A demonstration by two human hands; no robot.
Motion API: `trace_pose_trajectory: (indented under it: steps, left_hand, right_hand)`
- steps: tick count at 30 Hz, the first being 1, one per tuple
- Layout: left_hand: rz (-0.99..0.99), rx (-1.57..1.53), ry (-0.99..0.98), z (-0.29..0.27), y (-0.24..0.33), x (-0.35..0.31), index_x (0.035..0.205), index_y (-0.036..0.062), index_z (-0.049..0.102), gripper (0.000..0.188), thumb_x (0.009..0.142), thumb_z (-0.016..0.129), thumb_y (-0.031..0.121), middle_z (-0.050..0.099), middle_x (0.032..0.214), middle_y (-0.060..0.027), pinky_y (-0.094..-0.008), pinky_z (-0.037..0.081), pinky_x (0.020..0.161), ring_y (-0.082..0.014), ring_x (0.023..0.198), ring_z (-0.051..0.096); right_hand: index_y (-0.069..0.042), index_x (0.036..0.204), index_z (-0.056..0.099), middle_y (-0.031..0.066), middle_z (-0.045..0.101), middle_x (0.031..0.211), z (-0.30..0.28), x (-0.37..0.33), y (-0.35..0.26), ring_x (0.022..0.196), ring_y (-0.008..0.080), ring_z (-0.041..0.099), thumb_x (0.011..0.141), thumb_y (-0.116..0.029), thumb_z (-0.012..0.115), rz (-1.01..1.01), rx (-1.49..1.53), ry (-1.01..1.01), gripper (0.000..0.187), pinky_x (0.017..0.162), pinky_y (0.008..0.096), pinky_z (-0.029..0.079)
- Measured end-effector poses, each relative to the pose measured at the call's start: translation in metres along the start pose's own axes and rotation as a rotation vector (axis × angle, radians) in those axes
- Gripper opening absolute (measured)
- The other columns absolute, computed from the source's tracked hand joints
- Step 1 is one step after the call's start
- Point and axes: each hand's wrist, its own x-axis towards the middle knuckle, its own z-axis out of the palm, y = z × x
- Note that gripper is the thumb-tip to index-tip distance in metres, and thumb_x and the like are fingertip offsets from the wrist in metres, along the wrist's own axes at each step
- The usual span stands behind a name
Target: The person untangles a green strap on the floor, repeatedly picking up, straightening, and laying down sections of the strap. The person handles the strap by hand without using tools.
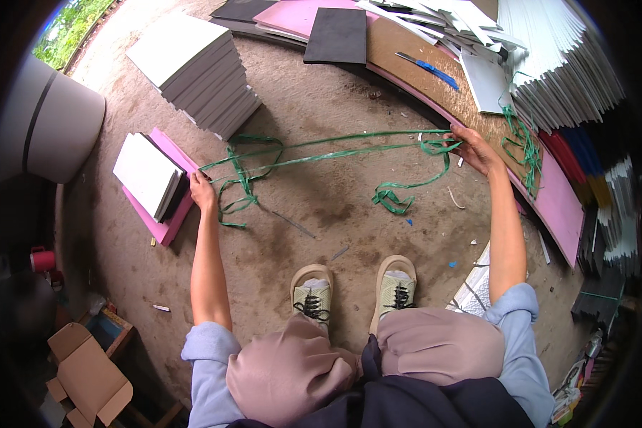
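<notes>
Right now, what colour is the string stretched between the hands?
Green; the string shows best in the head view, between left hand and right hand.

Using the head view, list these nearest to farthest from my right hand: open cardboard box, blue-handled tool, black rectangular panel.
1. Blue-handled tool: up-left of your right hand.
2. Black rectangular panel: top, near the middle.
3. Open cardboard box: lower left.

Place: workshop, I judge, open to greenery [65, 37].
Floor [435, 239]: stained, concrete-like, under my shoes [399, 287].
Stock: stacked white-topped sheets [196, 75], pink boards [560, 208], heaped white offcuts [471, 27].
Working kit: blue-handled cutter [436, 71] on brown board [390, 36]; green twine [328, 155] I hold.
</notes>
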Motion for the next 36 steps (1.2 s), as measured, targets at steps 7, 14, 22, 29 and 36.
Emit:
trace_pose_trajectory:
  steps: [7,14,22,29,36]
  left_hand:
    - [0.137,0.107,-0.273,0.024,0.044,-0.037,0.084,0.0033,0.053,0.035,0.088,0.037,0.034,0.058,0.068,-0.0163,-0.0399,0.042,0.063,-0.0327,0.069,0.058]
    - [0.378,0.345,0.000,0.025,0.079,-0.050,0.101,0.0074,0.053,0.027,0.082,0.051,0.027,0.050,0.102,-0.0154,-0.0394,0.037,0.081,-0.0300,0.099,0.048]
    - [0.799,-0.403,-0.666,0.044,0.200,-0.113,0.097,0.0025,0.057,0.019,0.084,0.051,0.015,0.059,0.094,-0.0111,-0.0294,0.040,0.082,-0.0229,0.092,0.055]
    - [0.803,-0.316,-1.055,0.073,0.208,-0.175,0.123,0.0040,0.038,0.049,0.085,0.050,0.032,0.043,0.123,-0.0171,-0.0363,0.031,0.096,-0.0249,0.116,0.039]
    - [0.442,-0.420,-1.294,0.062,0.217,-0.192,0.105,0.0023,0.048,0.035,0.087,0.049,0.032,0.051,0.072,-0.0007,-0.0214,0.036,0.055,-0.0076,0.062,0.046]
  right_hand:
    - [-0.010,0.074,0.051,0.0039,0.056,0.074,0.020,0.008,-0.002,0.084,0.0183,0.053,0.083,-0.030,0.053,-0.182,0.149,-0.148,0.023,0.087,0.0342,0.036]
    - [-0.011,0.074,0.047,-0.0016,0.047,0.065,0.036,0.016,-0.016,0.074,0.0120,0.052,0.086,-0.030,0.049,-0.210,0.281,-0.323,0.023,0.091,0.0384,0.037]
    - [-0.001,0.123,0.037,0.0096,0.054,0.097,0.089,-0.003,-0.050,0.097,0.0203,0.052,0.087,-0.019,0.040,-0.242,0.296,-0.352,0.040,0.096,0.0341,0.035]
    - [-0.007,0.132,0.024,0.0156,0.040,0.123,0.115,-0.002,-0.049,0.115,0.0265,0.039,0.079,-0.002,0.036,-0.335,0.372,-0.393,0.054,0.101,0.0357,0.030]
    - [-0.017,0.135,0.016,0.0153,0.037,0.126,0.109,0.006,-0.040,0.117,0.0250,0.037,0.072,0.005,0.036,-0.308,0.378,-0.333,0.069,0.103,0.0375,0.026]
